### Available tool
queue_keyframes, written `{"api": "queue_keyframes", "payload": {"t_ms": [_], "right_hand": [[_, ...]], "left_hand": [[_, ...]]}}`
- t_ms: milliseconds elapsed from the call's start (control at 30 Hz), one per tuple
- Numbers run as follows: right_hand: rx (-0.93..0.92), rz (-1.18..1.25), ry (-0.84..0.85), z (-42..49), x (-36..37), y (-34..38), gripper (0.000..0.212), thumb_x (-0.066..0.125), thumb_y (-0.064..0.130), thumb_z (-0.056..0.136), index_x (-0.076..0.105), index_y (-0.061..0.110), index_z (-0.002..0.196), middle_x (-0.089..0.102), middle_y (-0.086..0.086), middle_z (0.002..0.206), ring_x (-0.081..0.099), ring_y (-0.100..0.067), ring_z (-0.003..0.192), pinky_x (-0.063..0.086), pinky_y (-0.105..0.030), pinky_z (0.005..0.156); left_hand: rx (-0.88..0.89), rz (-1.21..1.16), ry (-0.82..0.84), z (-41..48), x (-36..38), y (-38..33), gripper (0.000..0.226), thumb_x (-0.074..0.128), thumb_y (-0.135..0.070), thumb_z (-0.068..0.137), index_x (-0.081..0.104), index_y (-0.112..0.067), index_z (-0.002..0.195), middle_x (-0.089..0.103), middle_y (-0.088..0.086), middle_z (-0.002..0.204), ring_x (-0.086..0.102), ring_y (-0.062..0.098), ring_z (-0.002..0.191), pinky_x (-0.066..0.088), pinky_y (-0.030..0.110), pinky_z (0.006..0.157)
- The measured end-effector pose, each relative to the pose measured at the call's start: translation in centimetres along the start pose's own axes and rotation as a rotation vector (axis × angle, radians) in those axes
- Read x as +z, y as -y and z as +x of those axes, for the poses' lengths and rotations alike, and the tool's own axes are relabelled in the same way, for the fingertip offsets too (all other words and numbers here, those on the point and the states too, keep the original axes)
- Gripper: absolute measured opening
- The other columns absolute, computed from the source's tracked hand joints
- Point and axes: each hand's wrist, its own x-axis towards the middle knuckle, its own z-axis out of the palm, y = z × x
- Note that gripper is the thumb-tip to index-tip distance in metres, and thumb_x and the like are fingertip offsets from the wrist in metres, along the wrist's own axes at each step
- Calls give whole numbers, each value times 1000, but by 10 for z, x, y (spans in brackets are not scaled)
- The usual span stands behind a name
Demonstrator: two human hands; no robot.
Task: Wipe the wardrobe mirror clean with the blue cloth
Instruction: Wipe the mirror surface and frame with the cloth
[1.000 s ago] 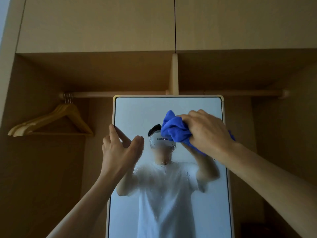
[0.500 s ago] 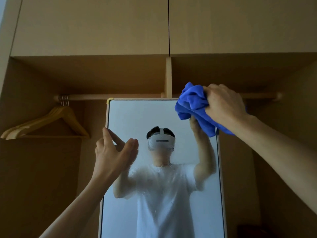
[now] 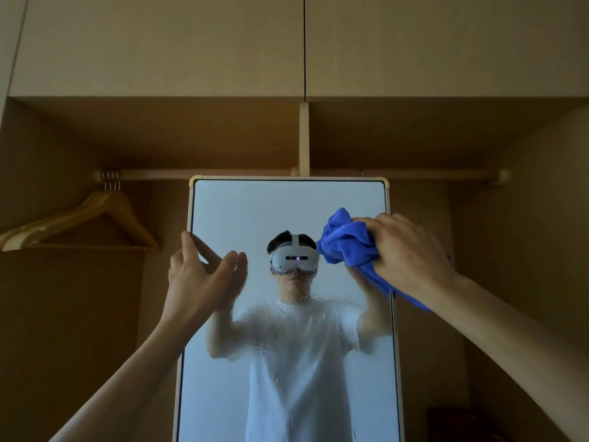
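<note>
Wooden wardrobe (image 3: 159,52) fills the view; its mirror (image 3: 255,212) stands at six o'clock, lower glass wet; hangers (image 3: 105,215) at nine o'clock; right hand (image 3: 411,250) clutches the bunched blue cloth (image 3: 344,244) at the mirror's two o'clock edge; left hand (image 3: 200,279), fingers spread, touches its ten o'clock edge.

The right hand (image 3: 411,253) has drawn the blue cloth (image 3: 345,245) lower down the mirror (image 3: 255,212).
</note>
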Motion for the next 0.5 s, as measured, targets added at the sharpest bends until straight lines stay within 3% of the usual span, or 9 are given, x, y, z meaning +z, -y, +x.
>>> {"api": "queue_keyframes", "payload": {"t_ms": [100,200,333,500], "right_hand": [[174,24,-83,8,4,-7,9,59,14,89,54,21,90,53,5,71,57,-17,62,47,-34,49],[411,105,-237,19,9,-24,34,64,23,90,42,23,65,45,9,53,45,-8,42,24,-20,41],[559,198,-313,29,9,-39,39,63,46,88,46,24,61,50,7,47,50,-11,36,31,-18,39],[580,184,-403,41,14,-35,39,63,46,88,44,26,61,50,6,48,52,-13,37,36,-20,35]], "left_hand": [[-4,2,17,1,-3,-1,99,58,-63,91,1,-24,162,21,12,165,28,37,149,41,55,109],[-2,-1,40,1,-7,0,97,57,-62,91,2,-24,162,22,12,164,31,38,148,42,55,108],[-1,-17,48,3,-11,2,94,59,-59,92,5,-25,162,24,13,164,36,39,145,45,55,105],[-4,-30,37,12,-12,5,94,58,-61,92,6,-28,162,25,13,161,34,39,144,42,58,106]]}}
